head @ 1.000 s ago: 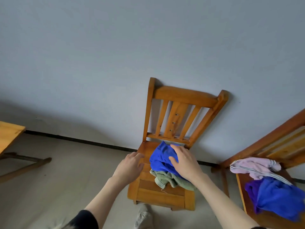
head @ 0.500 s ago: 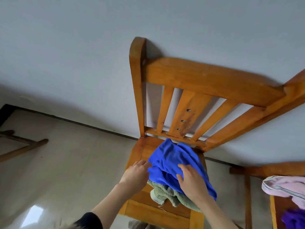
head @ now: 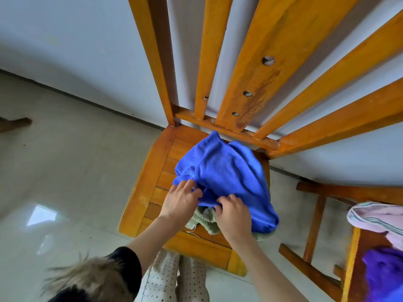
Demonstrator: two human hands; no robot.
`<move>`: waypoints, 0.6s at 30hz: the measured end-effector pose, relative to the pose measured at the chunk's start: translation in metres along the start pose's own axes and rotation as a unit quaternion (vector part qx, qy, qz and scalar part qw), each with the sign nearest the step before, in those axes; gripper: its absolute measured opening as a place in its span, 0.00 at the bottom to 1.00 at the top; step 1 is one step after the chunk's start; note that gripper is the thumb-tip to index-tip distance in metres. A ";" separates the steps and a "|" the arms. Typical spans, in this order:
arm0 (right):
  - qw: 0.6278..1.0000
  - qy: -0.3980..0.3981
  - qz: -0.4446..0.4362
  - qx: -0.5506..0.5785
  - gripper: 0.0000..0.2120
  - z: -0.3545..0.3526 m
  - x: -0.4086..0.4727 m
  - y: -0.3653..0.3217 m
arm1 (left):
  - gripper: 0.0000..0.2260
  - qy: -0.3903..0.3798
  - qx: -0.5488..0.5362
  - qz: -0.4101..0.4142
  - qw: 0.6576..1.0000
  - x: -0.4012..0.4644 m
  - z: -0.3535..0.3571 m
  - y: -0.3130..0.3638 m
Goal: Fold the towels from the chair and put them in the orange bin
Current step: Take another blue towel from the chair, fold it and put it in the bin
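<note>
Wooden chair (head: 148,184) against wall, second chair (head: 349,269) at right with pink towel (head: 377,219) and purple towel (head: 383,273). Blue towel (head: 226,177) crumpled on seat over green towel (head: 205,219). Left hand (head: 181,201) and right hand (head: 233,214) both pinch blue towel's near edge, fingers curled.

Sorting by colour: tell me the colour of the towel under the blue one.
Pale green towel, seen in the head view.

A room in a home. Wooden chairs (head: 220,105) with towels (head: 226,177) stand on a shiny tiled floor (head: 72,171) by a plain wall (head: 76,40).
</note>
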State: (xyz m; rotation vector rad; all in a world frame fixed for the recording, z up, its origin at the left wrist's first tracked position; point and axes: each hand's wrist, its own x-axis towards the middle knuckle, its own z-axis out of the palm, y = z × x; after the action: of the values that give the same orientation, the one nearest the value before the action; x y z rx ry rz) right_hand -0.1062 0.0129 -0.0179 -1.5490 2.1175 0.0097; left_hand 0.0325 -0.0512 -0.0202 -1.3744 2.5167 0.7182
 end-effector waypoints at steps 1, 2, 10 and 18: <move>1.000 0.008 0.005 0.016 0.08 -0.001 0.000 0.001 | 0.11 0.019 -0.028 0.002 0.999 0.001 -0.001 0.001; 0.999 0.014 0.017 0.041 0.05 -0.004 -0.002 0.001 | 0.08 0.029 -0.072 0.004 0.997 0.001 -0.004 0.002; 0.995 0.038 0.060 0.066 0.08 -0.026 -0.014 0.013 | 0.04 0.132 -0.257 -0.007 0.957 0.007 -0.054 0.020; 0.954 0.054 0.169 0.242 0.05 -0.046 -0.029 0.037 | 0.06 0.128 -0.284 -0.074 0.947 0.010 -0.087 0.013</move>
State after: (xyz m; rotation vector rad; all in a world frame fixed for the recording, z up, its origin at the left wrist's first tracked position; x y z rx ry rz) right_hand -0.1506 0.0380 0.0231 -0.9142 2.2261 -0.4502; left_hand 0.0218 -0.0956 0.0552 -1.9232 2.4510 1.3894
